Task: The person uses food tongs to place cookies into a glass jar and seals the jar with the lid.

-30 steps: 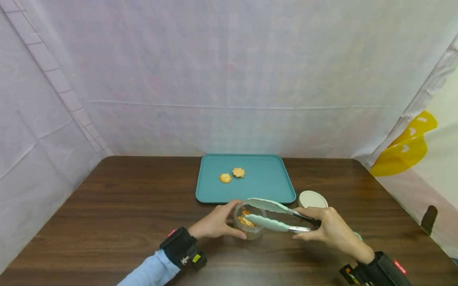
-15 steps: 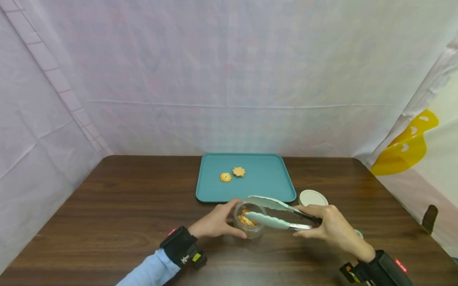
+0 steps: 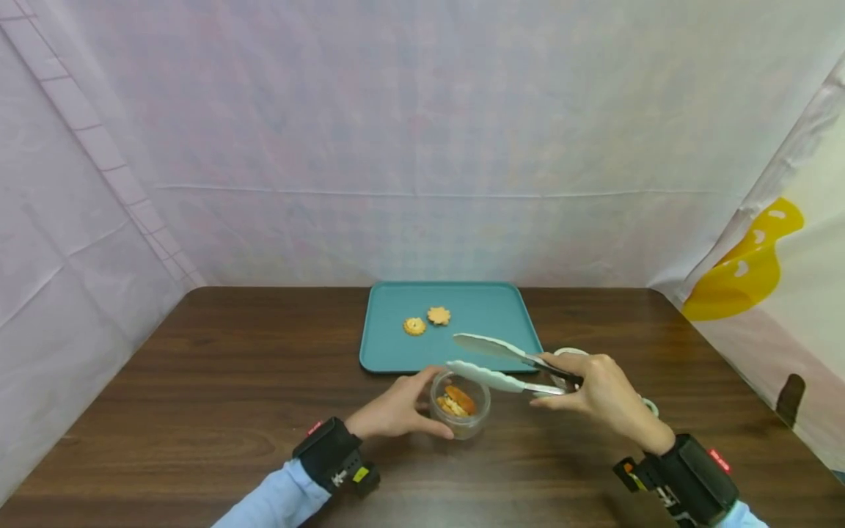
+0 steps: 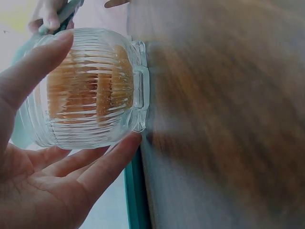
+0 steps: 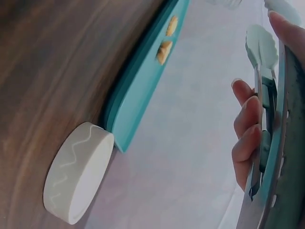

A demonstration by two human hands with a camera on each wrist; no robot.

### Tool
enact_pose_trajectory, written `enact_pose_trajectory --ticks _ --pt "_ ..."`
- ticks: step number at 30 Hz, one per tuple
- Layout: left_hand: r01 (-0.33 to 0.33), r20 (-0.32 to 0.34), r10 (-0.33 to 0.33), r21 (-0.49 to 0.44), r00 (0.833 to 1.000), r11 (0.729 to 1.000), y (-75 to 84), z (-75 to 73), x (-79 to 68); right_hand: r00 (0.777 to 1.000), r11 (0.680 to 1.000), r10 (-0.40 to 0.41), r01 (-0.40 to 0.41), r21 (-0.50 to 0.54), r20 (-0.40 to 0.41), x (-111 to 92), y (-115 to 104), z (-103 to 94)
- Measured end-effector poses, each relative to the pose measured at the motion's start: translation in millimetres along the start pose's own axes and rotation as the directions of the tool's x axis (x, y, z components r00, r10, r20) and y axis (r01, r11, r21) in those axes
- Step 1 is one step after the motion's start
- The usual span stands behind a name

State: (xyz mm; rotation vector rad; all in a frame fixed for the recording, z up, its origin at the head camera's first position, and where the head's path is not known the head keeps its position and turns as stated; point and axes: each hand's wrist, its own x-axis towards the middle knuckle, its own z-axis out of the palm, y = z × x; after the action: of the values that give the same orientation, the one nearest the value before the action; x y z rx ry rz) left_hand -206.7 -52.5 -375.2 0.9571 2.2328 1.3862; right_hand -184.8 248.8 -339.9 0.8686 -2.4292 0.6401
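Observation:
My left hand [image 3: 399, 409] holds a clear ribbed glass jar [image 4: 86, 133] upright on the table, thumb on one side and fingers on the other. Several golden biscuits [image 3: 459, 402] lie inside it. With my right hand [image 3: 597, 392] I grip a pair of tongs [image 3: 491, 377] by the handles. Their pale green tips are spread apart, with nothing between them, above the jar's far rim. Beyond them, a teal tray [image 3: 383, 359] bears a round biscuit [image 3: 414, 326] and a flower-shaped biscuit [image 3: 439, 315].
A low, round white piece with wavy marks on its side [image 5: 71, 167] stands by the tray's near right corner, partly behind my right hand in the head view. The brown wooden table [image 3: 218, 381] reaches back to a pale cloth wall [image 3: 422, 147].
The tongs have risen out of the jar's opening and moved away from me, with my right hand. My left hand and the jar stay in place. The biscuits in the jar now show more.

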Motion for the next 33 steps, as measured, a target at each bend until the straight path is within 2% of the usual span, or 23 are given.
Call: enact_pose_trajectory --ticks 7,14,19,26,33 --pt "-0.008 0.004 0.008 0.0 1.0 1.0 -0.4 -0.4 0.0 0.999 0.994 0.032 -0.033 -0.106 -0.01 13.5 10.4 7.0" --pt "-0.012 0.01 0.012 -0.022 1.0 1.0 -1.4 0.1 0.1 0.998 0.98 0.06 -0.053 -0.193 0.033 28.7 19.5 15.6" --pt "-0.011 0.008 0.012 -0.03 1.0 0.999 -0.8 -0.3 0.3 0.988 0.971 0.13 -0.11 -0.214 0.083 37.3 24.5 20.9" --pt "-0.019 0.011 0.02 -0.022 1.0 1.0 -1.5 -0.6 0.8 0.962 0.958 0.232 -0.2 -0.206 0.145 42.9 35.0 32.3" --pt "-0.008 0.013 0.009 -0.043 1.0 0.999 -0.1 0.0 0.0 0.945 0.95 0.272 -0.234 -0.208 0.179 51.7 42.4 41.7"
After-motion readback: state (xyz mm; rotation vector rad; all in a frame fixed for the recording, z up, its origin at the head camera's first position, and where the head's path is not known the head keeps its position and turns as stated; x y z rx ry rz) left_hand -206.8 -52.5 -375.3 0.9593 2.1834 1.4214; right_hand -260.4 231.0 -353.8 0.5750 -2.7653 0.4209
